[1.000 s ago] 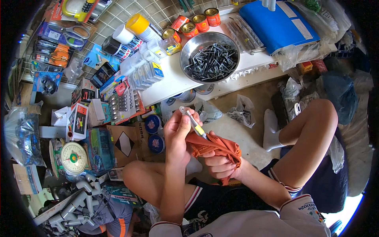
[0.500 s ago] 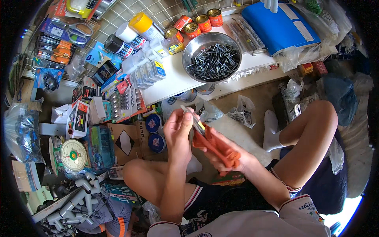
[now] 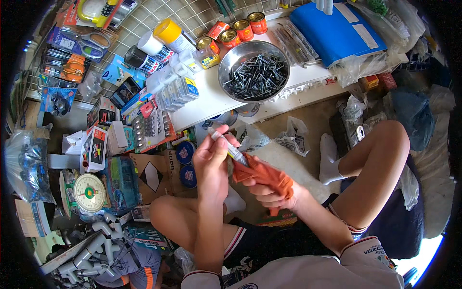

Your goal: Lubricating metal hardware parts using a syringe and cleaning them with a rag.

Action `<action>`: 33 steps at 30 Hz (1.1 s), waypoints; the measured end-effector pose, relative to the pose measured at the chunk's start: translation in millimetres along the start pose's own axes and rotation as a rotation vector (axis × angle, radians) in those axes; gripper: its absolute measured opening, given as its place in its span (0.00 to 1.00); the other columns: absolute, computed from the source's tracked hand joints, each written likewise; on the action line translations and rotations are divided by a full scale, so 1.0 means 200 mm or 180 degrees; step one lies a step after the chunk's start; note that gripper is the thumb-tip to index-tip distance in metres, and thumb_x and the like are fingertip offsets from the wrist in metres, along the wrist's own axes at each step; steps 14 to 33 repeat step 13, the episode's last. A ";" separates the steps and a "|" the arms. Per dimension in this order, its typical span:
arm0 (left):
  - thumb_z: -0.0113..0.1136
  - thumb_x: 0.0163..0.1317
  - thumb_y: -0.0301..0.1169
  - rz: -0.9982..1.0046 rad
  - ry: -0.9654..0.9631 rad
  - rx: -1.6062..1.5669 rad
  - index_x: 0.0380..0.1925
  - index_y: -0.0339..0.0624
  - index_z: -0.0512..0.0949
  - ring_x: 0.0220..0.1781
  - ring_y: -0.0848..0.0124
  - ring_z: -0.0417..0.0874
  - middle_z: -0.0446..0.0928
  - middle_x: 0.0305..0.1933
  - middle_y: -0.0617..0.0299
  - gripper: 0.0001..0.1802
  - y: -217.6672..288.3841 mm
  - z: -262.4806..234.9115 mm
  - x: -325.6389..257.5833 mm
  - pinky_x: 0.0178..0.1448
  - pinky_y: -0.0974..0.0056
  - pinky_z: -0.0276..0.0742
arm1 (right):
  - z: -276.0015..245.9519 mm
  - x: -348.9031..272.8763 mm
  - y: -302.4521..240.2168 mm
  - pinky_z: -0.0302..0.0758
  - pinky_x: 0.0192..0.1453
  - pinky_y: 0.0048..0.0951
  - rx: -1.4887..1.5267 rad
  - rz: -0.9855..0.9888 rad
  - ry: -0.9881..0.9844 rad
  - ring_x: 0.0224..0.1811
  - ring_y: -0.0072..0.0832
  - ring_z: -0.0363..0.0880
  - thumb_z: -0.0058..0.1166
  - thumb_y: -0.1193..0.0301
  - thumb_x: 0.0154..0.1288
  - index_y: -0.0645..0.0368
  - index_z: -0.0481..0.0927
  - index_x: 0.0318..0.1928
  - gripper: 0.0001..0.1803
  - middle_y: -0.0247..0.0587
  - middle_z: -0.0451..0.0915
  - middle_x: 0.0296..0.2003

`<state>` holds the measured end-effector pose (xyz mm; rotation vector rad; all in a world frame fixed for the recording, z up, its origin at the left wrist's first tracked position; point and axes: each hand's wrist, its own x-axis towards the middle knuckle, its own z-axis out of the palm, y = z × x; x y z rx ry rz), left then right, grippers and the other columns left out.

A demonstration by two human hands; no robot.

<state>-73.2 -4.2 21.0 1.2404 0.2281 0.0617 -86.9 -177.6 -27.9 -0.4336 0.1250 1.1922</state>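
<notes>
In front of my lap, my left hand [image 3: 212, 161] grips the upper part of a slim clear tube [image 3: 237, 155] with a whitish end and a printed label. The tube tilts, its upper end pointing left and away from me. My right hand [image 3: 265, 194] is closed around a crumpled orange cloth [image 3: 272, 178], which wraps the tube's lower end and hides it. A loose corner of the cloth hangs below my right fingers.
A metal bowl [image 3: 223, 72] of dark screws stands on the white shelf [image 3: 202, 108] ahead, with several small red cans [image 3: 243, 30] and a blue binder [image 3: 332, 36] around it. Packaged goods, a dial scale [image 3: 90, 191] and grey pipe fittings [image 3: 91, 248] crowd the left.
The tube has shifted slightly left, and more of its label shows above the cloth. My left fingers have spread a little around its upper end; the right hand still clutches the cloth.
</notes>
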 end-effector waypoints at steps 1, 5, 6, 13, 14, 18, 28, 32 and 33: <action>0.64 0.72 0.31 0.0054 -0.0141 -0.0128 0.59 0.29 0.76 0.46 0.72 0.82 0.83 0.43 0.59 0.21 0.02 0.01 0.00 0.55 0.66 0.76 | -0.01 0.00 0.01 0.68 0.12 0.24 0.0029 -0.0019 0.0035 0.11 0.24 0.71 0.50 0.38 0.73 0.58 0.75 0.45 0.32 0.33 0.73 0.21; 0.64 0.72 0.32 0.0218 -0.0086 0.0131 0.54 0.30 0.77 0.44 0.73 0.81 0.82 0.41 0.59 0.18 0.01 0.01 0.00 0.52 0.67 0.76 | -0.01 0.02 0.04 0.68 0.14 0.23 0.0161 -0.0058 0.0139 0.11 0.26 0.71 0.55 0.39 0.71 0.58 0.76 0.46 0.31 0.35 0.74 0.22; 0.64 0.72 0.32 0.0301 0.0104 0.0426 0.51 0.31 0.77 0.43 0.74 0.81 0.82 0.41 0.59 0.16 0.00 0.00 0.00 0.51 0.67 0.77 | 0.04 0.03 0.02 0.68 0.14 0.23 0.0196 -0.0050 0.0158 0.11 0.26 0.70 0.56 0.40 0.70 0.58 0.76 0.46 0.31 0.35 0.74 0.23; 0.63 0.72 0.27 0.0495 0.0000 0.0869 0.47 0.32 0.77 0.44 0.76 0.83 0.83 0.41 0.59 0.10 -0.06 0.07 -0.03 0.49 0.68 0.79 | 0.02 0.09 0.07 0.80 0.38 0.39 -0.3262 -0.1995 0.1913 0.31 0.40 0.88 0.57 0.45 0.72 0.67 0.81 0.33 0.32 0.51 0.87 0.28; 0.63 0.72 0.27 0.0495 0.0000 0.0869 0.47 0.32 0.77 0.44 0.76 0.83 0.83 0.41 0.59 0.10 -0.06 0.07 -0.03 0.49 0.68 0.79 | 0.02 0.09 0.07 0.80 0.38 0.39 -0.3262 -0.1995 0.1913 0.31 0.40 0.88 0.57 0.45 0.72 0.67 0.81 0.33 0.32 0.51 0.87 0.28; 0.63 0.72 0.27 0.0495 0.0000 0.0869 0.47 0.32 0.77 0.44 0.76 0.83 0.83 0.41 0.59 0.10 -0.06 0.07 -0.03 0.49 0.68 0.79 | 0.02 0.09 0.07 0.80 0.38 0.39 -0.3262 -0.1995 0.1913 0.31 0.40 0.88 0.57 0.45 0.72 0.67 0.81 0.33 0.32 0.51 0.87 0.28; 0.63 0.72 0.27 0.0495 0.0000 0.0869 0.47 0.32 0.77 0.44 0.76 0.83 0.83 0.41 0.59 0.10 -0.06 0.07 -0.03 0.49 0.68 0.79 | 0.02 0.09 0.07 0.80 0.38 0.39 -0.3262 -0.1995 0.1913 0.31 0.40 0.88 0.57 0.45 0.72 0.67 0.81 0.33 0.32 0.51 0.87 0.28; 0.63 0.72 0.27 0.0495 0.0000 0.0869 0.47 0.32 0.77 0.44 0.76 0.83 0.83 0.41 0.59 0.10 -0.06 0.07 -0.03 0.49 0.68 0.79 | 0.02 0.09 0.07 0.80 0.38 0.39 -0.3262 -0.1995 0.1913 0.31 0.40 0.88 0.57 0.45 0.72 0.67 0.81 0.33 0.32 0.51 0.87 0.28; 0.63 0.72 0.27 0.0495 0.0000 0.0869 0.47 0.32 0.77 0.44 0.76 0.83 0.83 0.41 0.59 0.10 -0.06 0.07 -0.03 0.49 0.68 0.79 | 0.02 0.09 0.07 0.80 0.38 0.39 -0.3262 -0.1995 0.1913 0.31 0.40 0.88 0.57 0.45 0.72 0.67 0.81 0.33 0.32 0.51 0.87 0.28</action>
